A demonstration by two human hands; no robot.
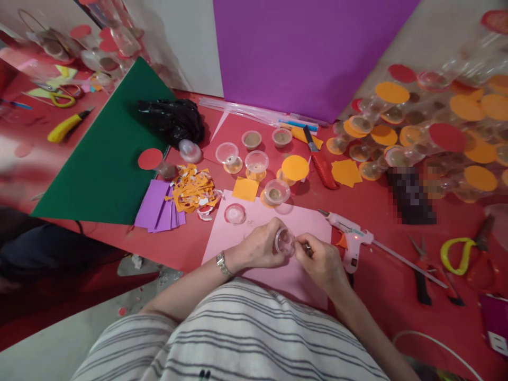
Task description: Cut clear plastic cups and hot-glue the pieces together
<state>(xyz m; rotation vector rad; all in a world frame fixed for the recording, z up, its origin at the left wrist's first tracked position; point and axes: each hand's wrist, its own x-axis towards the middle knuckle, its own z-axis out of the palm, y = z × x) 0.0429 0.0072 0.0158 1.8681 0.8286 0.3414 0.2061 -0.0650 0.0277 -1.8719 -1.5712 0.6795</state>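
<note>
My left hand [264, 244], with a watch on its wrist, is wrapped around a small clear plastic cup [284, 241] tilted over the pink sheet [222, 243]. Pinched fingers of my right hand [317, 258] meet the cup's right side; whatever they hold is too small to make out. Left of the cup, a clear round lid [235, 214] lies on the sheet. Just beyond stand clear cups, one of them a cup with brownish contents [277, 193], and an orange paper square [245, 189]. A hot glue gun [353, 235] with a glue stick rests right of my right hand.
Orange scraps [194, 190] and purple cards [156, 209] lie left, near a green board [103, 159] and black plastic bag [174, 121]. A red utility knife [320, 164], pliers [423, 264] and yellow-handled scissors [458, 256] lie right. Many orange-topped cup assemblies [384, 135] crowd the back right.
</note>
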